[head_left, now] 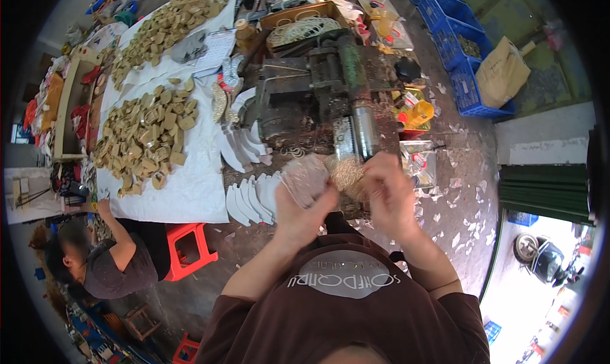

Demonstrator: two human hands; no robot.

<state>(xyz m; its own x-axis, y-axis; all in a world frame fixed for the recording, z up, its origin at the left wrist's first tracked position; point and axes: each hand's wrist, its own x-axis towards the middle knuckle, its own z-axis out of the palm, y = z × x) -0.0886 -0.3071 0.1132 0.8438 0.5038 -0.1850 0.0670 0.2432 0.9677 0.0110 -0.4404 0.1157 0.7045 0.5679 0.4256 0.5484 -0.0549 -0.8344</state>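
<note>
My left hand (300, 208) is closed on a pale, curved, glittery piece (307, 178), blurred by motion. My right hand (393, 195) pinches the edge of a gold glittery piece (347, 174), which spans the gap between my hands. Both pieces are just in front of two shiny metal rollers (365, 132) on a dark, grimy machine (292, 97). Beside my left hand, several white crescent-shaped pieces (244, 202) lie fanned along the bench edge. More white curved pieces (238, 144) and a glittery strip (220, 102) lie farther back.
A white-covered table (203, 195) at left bears heaps of tan blocks (152, 135). A person (121, 256) sits there near a red stool (190, 249). A box of cord (302, 30) stands behind the machine. Blue crates (470, 87) line the right; scraps litter the floor (448, 202).
</note>
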